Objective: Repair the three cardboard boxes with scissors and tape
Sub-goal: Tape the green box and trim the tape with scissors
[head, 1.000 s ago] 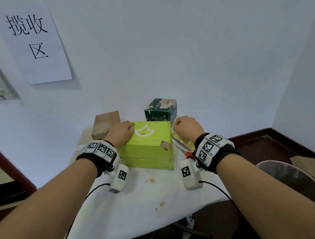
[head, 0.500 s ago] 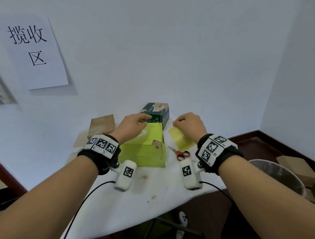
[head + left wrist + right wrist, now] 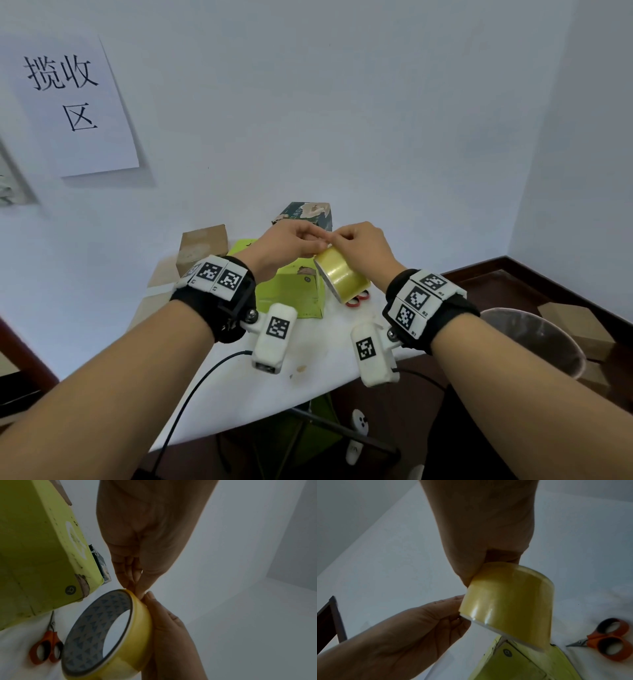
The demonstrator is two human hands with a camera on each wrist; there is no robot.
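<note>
**Gripping one roll of tape above three boxes**

Seen from the head camera, both hands meet over a white table [image 3: 239, 387]: the right hand [image 3: 363, 250] grasps the single yellow tape roll [image 3: 342, 279] in the air, while the left hand [image 3: 284, 246] pinches at the roll's upper edge. Three boxes stand behind and below: a green box [image 3: 291, 294] nearest, a brown box [image 3: 202, 245] to its left by the wall, a dark printed box [image 3: 308, 212] at the back. One pair of orange scissors [image 3: 358, 300] lies just right of the green box, partly hidden by the roll. The table's near half is bare. A bin [image 3: 534, 339] stands to the right beyond the table edge; its contents cannot be made out.

From the left wrist, fingertips [image 3: 137, 588] close on the rim of the tape roll [image 3: 109, 635], the right hand [image 3: 171, 642] cupping its outer face. The green box [image 3: 37, 555] shows a torn corner; the scissors [image 3: 48, 647] lie flat below it.

From the right wrist, the thumb and fingers clamp the tape roll [image 3: 510, 604], the left hand [image 3: 402, 635] touching its lower edge above the green box [image 3: 513, 664], with the scissors [image 3: 607, 643] apart at right.
</note>
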